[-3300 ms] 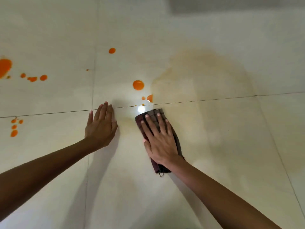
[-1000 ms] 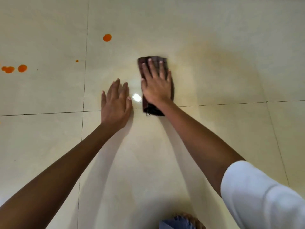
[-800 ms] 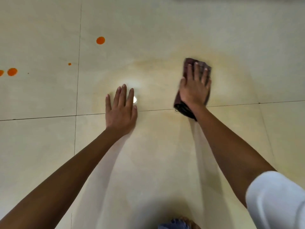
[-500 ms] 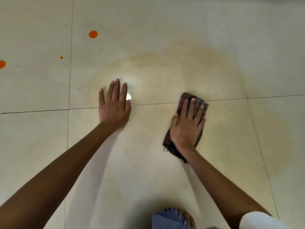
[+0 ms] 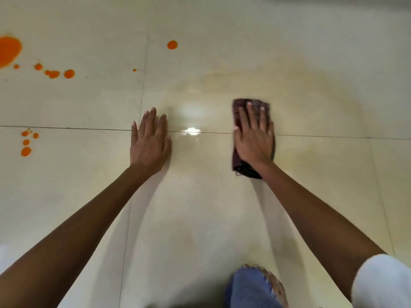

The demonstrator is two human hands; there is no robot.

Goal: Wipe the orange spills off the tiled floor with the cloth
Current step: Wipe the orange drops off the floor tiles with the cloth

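A dark maroon folded cloth (image 5: 239,161) lies flat on the cream tiled floor (image 5: 200,207), across a grout line. My right hand (image 5: 254,136) presses on it with straight, spread fingers. My left hand (image 5: 150,142) rests flat on the floor to the left of the cloth, holding nothing. A large orange spill (image 5: 9,51) sits at the far left edge, with a trail of small drops (image 5: 53,73) beside it. One round drop (image 5: 172,44) lies farther up, a tiny speck (image 5: 134,70) near a grout line, and a cluster of drops (image 5: 26,143) at lower left.
A faint yellowish wet smear (image 5: 300,90) rings the wiped area around the cloth. A bright light reflection (image 5: 192,131) shines between my hands. My knee in blue denim (image 5: 249,290) shows at the bottom, a white sleeve (image 5: 382,283) at lower right.
My right hand has slid the cloth up across the grout line. The view has shifted, bringing the large spill and drops at the left into sight. My left hand stays flat.
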